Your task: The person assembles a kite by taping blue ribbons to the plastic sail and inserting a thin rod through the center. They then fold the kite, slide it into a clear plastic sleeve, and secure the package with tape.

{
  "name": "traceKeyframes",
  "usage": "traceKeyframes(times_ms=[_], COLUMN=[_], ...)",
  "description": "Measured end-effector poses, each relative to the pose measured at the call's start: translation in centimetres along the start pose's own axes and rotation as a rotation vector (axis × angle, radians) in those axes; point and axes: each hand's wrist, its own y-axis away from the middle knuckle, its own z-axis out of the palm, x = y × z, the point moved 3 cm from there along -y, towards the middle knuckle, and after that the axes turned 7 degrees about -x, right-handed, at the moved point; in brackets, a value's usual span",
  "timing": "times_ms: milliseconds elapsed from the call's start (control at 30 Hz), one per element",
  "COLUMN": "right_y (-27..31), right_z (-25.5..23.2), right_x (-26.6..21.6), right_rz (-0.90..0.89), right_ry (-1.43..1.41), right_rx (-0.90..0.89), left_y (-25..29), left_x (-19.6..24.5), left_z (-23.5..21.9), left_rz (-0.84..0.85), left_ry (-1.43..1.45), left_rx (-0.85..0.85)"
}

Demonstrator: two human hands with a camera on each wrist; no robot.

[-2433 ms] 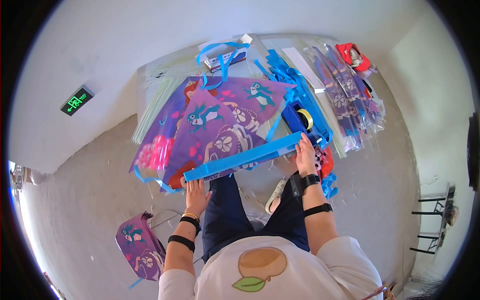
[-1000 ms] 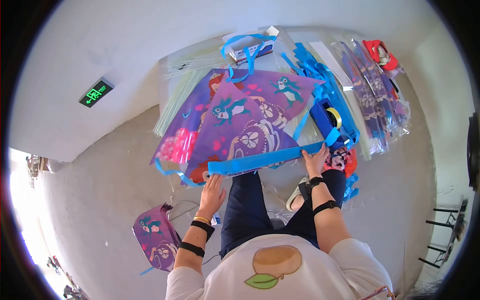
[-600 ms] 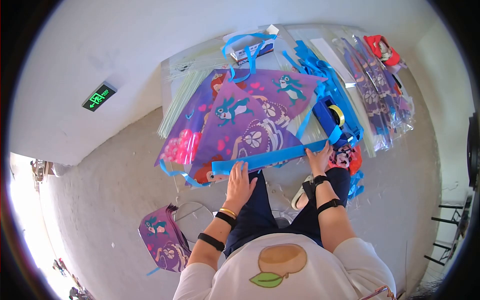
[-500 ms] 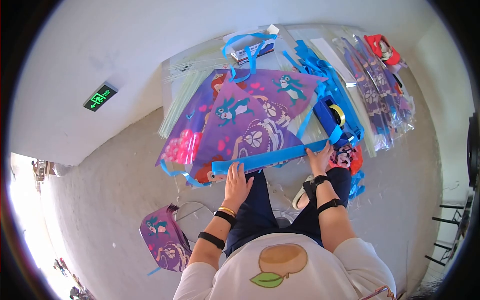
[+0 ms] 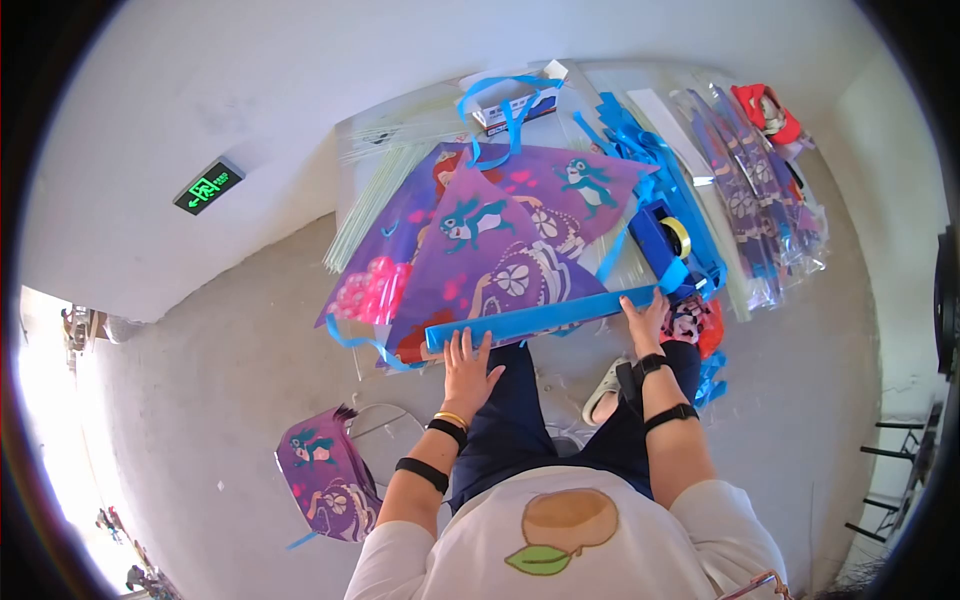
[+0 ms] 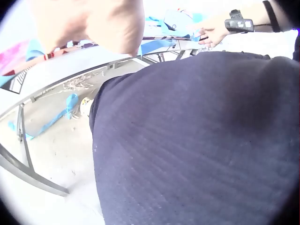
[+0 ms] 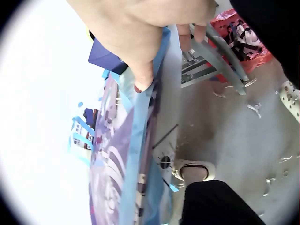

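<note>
A long blue fabric strip [image 5: 535, 317] lies along the near edge of a stack of purple printed kite sheets [image 5: 500, 240] on the table. Near the strip's left end, my left hand [image 5: 466, 368] rests its extended fingers on it. My right hand [image 5: 646, 322] pinches the strip towards its right end, thumb apart from the fingers, and a short blue end pokes out beyond it. In the right wrist view, the thumb [image 7: 143, 77] presses on the strip while the fingers curl past the table's edge. The left wrist view hides the left fingertips.
A blue tape dispenser [image 5: 660, 238] stands just beyond my right hand. Behind are a box [image 5: 520, 108], pale thin rods [image 5: 375, 205], loose blue strips [image 5: 640, 140] and bagged purple sheets [image 5: 750, 190]. More printed sheets [image 5: 325, 475] sit at lower left; a red bag [image 5: 710, 325] is at right.
My left hand has moved right from the strip's left corner onto the strip. My right hand has shifted slightly inward from the strip's right tip. The head view has swung left.
</note>
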Motion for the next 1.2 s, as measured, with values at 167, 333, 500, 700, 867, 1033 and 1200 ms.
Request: traceKeyframes(times_ms=[167, 333, 500, 700, 867, 1033, 1200], right_y=[-0.3, -1.9, -2.5, 6.2, 12.7, 14.0, 14.2], right_z=[-9.0, -15.5, -13.9, -9.4, 0.0, 2.2, 2.5], right_x=[-3.8, -4.5, -3.1, -18.6, -19.3, -19.6, -20.5], right_rz=[0.120, 0.211, 0.196, -0.669, -0.991, -0.961, -0.890], right_ry=[-0.598, -0.738, -0.483, 0.522, 0.815, 0.843, 0.759], right_rx=[-0.459, -0.610, -0.560, -0.382, -0.519, -0.597, -0.646], left_y=[-0.1, -0.4, -0.3, -0.3, -0.3, -0.2, -0.2], left_x=[0.5, 0.9, 0.8, 0.7, 0.5, 0.4, 0.4], left_z=[0.3, 0.0, 0.3, 0.3, 0.4, 0.9, 0.7], left_rz=[0.003, -0.018, -0.019, -0.015, -0.022, -0.020, -0.022], left_ry=[-0.043, -0.097, -0.104, -0.097, -0.088, -0.075, -0.075], left_rx=[-0.041, -0.095, -0.080, -0.071, -0.062, -0.051, -0.069])
